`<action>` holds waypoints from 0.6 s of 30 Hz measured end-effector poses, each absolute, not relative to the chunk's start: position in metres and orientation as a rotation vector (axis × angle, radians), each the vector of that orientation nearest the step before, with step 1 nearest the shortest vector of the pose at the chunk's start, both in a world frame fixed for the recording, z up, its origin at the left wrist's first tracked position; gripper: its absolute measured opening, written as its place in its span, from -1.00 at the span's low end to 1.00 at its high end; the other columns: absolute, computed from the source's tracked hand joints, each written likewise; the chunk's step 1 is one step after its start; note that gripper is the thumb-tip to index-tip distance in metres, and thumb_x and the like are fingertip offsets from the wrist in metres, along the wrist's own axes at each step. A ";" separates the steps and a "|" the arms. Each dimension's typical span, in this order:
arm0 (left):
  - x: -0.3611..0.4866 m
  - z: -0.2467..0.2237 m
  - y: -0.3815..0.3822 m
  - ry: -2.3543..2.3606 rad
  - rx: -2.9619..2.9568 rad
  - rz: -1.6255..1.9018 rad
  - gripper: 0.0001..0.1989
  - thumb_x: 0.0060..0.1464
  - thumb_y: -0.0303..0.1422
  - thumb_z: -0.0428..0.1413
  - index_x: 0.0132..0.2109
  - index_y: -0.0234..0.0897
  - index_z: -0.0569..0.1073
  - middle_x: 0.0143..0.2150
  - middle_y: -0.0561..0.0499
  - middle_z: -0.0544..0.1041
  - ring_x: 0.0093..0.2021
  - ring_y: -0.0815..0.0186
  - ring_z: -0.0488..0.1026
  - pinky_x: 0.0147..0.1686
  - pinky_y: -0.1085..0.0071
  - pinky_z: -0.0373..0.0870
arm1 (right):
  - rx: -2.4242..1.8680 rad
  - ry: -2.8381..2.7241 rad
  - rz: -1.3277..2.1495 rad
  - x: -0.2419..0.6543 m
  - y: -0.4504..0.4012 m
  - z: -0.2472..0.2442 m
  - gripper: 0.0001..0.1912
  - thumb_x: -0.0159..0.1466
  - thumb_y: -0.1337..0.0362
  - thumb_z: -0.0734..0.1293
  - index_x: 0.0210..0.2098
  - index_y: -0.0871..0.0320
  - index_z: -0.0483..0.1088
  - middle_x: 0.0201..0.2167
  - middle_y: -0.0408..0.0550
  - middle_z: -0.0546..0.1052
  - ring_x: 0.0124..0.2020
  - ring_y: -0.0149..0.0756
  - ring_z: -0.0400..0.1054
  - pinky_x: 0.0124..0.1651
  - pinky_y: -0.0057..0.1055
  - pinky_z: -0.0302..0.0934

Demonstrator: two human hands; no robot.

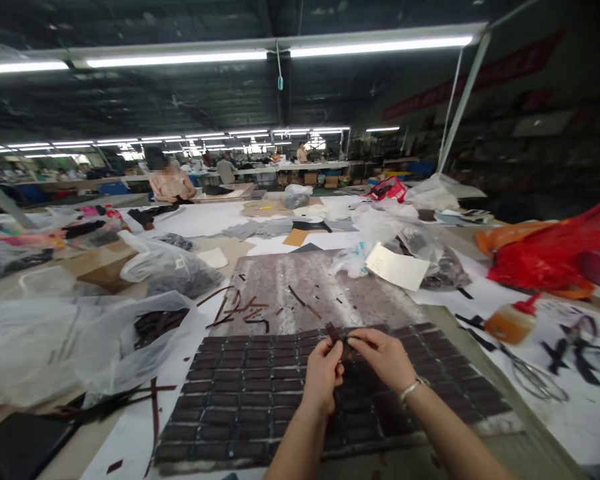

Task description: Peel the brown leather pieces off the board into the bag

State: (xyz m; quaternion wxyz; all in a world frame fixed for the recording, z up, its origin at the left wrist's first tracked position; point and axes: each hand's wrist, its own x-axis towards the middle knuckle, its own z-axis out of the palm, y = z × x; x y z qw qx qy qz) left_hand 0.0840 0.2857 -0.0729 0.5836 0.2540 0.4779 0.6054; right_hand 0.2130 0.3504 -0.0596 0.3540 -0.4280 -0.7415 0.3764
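Observation:
My left hand is closed around a small dark brown strip, whose upper end sticks out above the thumb. Close beside it, the fingers of my right hand pinch at the same strip's right side; a bracelet circles that wrist. Both hands are above rows of dark brown rectangular pieces laid out on a board. Behind these rows, the brown board surface shows pale smears and scattered thin offcuts.
Clear plastic bags lie on the left. To the right are a glue bottle with a red cap, scissors and a red bag. A white card rests at the board's far edge. Another person works farther back.

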 end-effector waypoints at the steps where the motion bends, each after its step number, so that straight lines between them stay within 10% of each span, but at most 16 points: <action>1: 0.086 -0.074 0.287 1.116 0.573 1.430 -0.56 -0.08 -0.07 0.11 -0.18 -0.33 0.34 -0.42 0.02 0.37 -0.66 0.59 0.07 -0.73 0.62 -0.19 | -1.106 -1.901 0.957 0.215 0.352 -0.060 -0.81 0.13 0.12 0.28 -0.34 0.04 0.46 -0.36 -0.15 0.51 -0.33 -0.28 0.41 -0.26 -0.41 0.32; 7: 0.096 -0.074 0.292 1.239 0.591 1.452 -0.57 -0.10 -0.10 0.14 -0.16 -0.32 0.33 -0.47 0.06 0.35 -0.66 0.58 0.08 -0.72 0.63 -0.17 | -1.160 -1.791 1.209 0.235 0.360 -0.060 -0.74 0.09 0.06 0.31 -0.49 0.13 0.39 -0.64 -0.18 0.43 -0.58 -0.36 0.35 -0.50 -0.49 0.25; 18: 0.111 -0.084 0.297 1.317 0.544 1.479 -0.60 -0.14 -0.13 0.18 -0.20 -0.28 0.35 -0.62 0.20 0.19 -0.69 0.58 0.05 -0.74 0.66 -0.15 | -1.058 -1.609 1.627 0.250 0.366 -0.077 -0.70 0.01 0.10 0.38 -0.38 0.20 0.37 -0.57 -0.14 0.46 -0.48 -0.35 0.40 -0.41 -0.46 0.31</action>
